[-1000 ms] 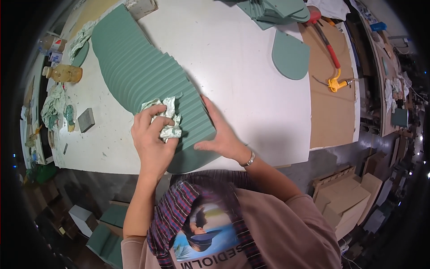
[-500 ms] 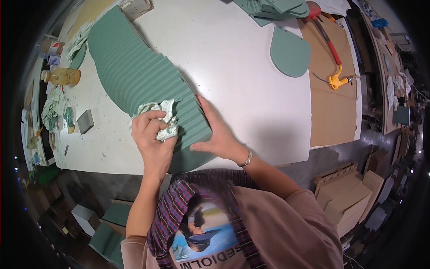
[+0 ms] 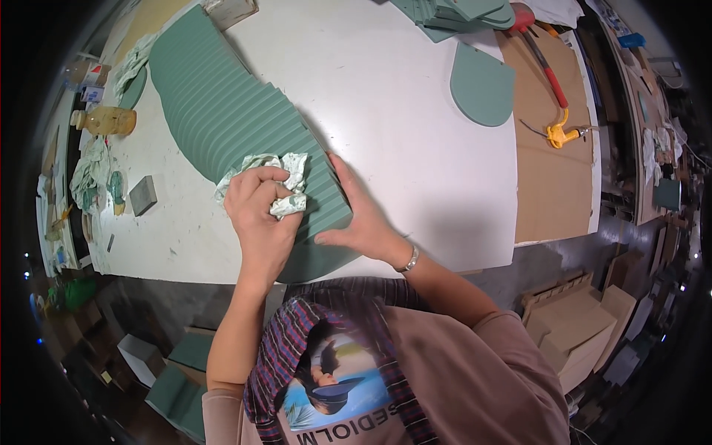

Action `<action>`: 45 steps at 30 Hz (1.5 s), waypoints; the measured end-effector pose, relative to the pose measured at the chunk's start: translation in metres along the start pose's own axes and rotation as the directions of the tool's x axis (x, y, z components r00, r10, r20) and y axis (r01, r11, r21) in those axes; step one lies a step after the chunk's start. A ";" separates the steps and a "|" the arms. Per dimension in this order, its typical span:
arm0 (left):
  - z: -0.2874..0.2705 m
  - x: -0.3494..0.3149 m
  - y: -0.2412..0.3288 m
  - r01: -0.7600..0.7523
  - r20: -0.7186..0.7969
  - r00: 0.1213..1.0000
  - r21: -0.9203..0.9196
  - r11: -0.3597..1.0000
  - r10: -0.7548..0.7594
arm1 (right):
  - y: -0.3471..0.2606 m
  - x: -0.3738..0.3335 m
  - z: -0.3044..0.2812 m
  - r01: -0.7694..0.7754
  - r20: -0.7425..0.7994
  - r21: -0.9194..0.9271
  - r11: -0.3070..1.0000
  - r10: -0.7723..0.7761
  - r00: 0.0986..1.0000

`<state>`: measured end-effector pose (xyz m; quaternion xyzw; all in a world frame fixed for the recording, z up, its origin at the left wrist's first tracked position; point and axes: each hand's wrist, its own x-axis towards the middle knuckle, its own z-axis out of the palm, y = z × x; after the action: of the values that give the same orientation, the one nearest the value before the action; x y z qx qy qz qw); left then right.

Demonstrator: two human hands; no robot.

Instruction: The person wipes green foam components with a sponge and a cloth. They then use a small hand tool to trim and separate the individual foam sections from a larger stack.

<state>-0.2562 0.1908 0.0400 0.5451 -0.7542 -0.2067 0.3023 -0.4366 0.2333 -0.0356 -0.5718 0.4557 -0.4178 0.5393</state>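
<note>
The left hand (image 3: 259, 219) has its fingers curled around a crumpled white cloth with green stains (image 3: 295, 169), bunched under the fingers and against the top of a long, fanned row of overlapping dull-green flat panels with rounded left ends (image 3: 222, 104). This row lies directly under the left hand and runs away from it, up and to the left, its near end reaching just below the grip. The right hand (image 3: 363, 226) is spread wide around the near right corner of the same row, its thumb on the near end and its fingers along the right side; a silver-coloured metal band (image 3: 411, 259) circles that wrist. Both hands are over a white, smudged tabletop (image 3: 423, 185). Left of the cloth grip sits a grey rectangular block (image 3: 143, 196), and farther left a crumpled pale cloth with green stains (image 3: 90, 174); beyond these, up and left, a yellowish clear bottle (image 3: 111, 120) lies on its side. Well up and right of the right hand lies a single green panel with one rounded end (image 3: 482, 85), with an untidy pile of green panels (image 3: 452, 15) beyond it. Farther right, a red-headed mallet with a red-and-black handle (image 3: 550, 85) and a yellow air gun (image 3: 556, 136) rest on a brown board (image 3: 552, 200).
</note>
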 end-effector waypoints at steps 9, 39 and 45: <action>-0.009 0.001 0.008 -0.275 0.144 0.958 0.240 0.931 0.246 | 0.001 0.001 0.000 0.024 0.007 -0.048 0.999 -0.024 1.000; -0.004 0.007 0.002 -0.259 0.060 0.966 0.203 0.944 0.252 | 0.002 0.000 -0.003 0.007 0.006 -0.052 0.999 -0.007 1.000; -0.008 -0.001 0.002 -0.054 0.067 0.997 0.087 0.995 0.048 | 0.001 0.000 -0.002 -0.003 -0.001 -0.029 1.000 0.003 1.000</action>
<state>-0.2524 0.1925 0.0469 0.5315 -0.7857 -0.1825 0.2586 -0.4385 0.2332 -0.0362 -0.5787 0.4629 -0.4103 0.5315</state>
